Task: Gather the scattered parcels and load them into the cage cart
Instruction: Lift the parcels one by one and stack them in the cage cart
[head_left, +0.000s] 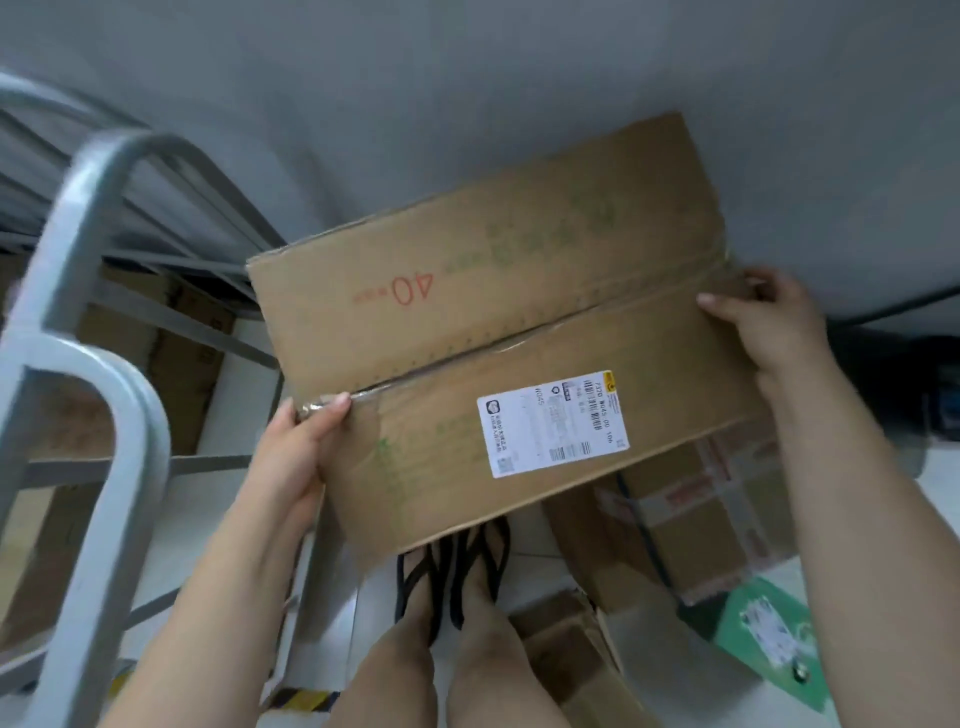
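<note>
A large brown cardboard parcel (498, 312) with a red "40" and a white shipping label is held up in front of me, its taped top facing the camera. My left hand (298, 457) grips its near left edge with the thumb on the tape seam. Its right edge is held by my right hand (763, 322). The grey metal cage cart (88, 291) stands at the left, blurred, with brown boxes (182, 332) visible behind its bars.
On the white tiled floor lie more parcels: a taped brown box (691, 519) below the held one, a small open carton (566, 660) by my feet, and a green package (769, 639) at the lower right. A grey wall rises behind.
</note>
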